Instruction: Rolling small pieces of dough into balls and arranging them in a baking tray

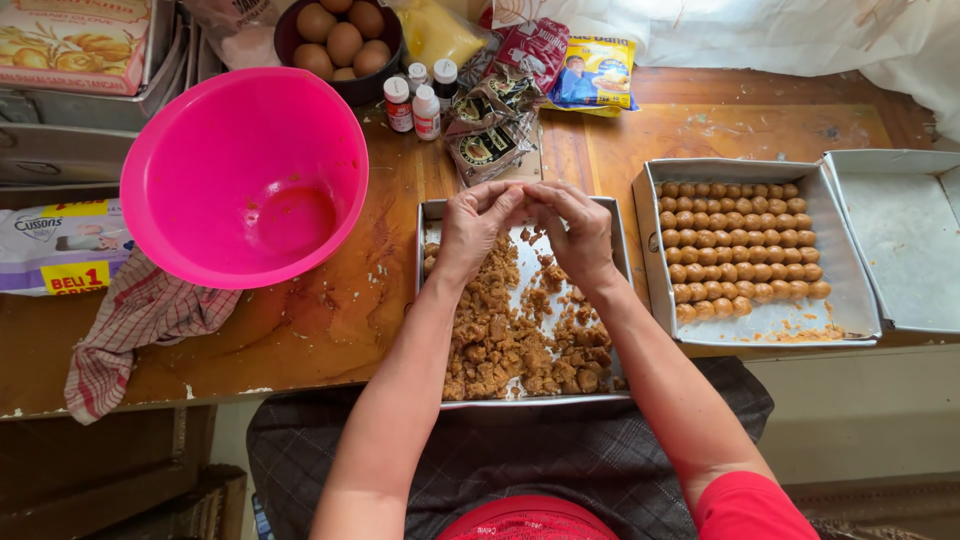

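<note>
Left hand [472, 225] and right hand [577, 228], fingertips pinched together on a small dough piece [524, 208], hovered over the crumb-filled tray [432, 215].

Beside the one pink bowl [245, 175]: three metal trays [525, 390] [650, 240] [900, 165], four small bottles [398, 104] [427, 112] [444, 78] [417, 74], one dark bowl of eggs [385, 75], one checked cloth [130, 330], two hands [475, 225] [578, 232].
</note>
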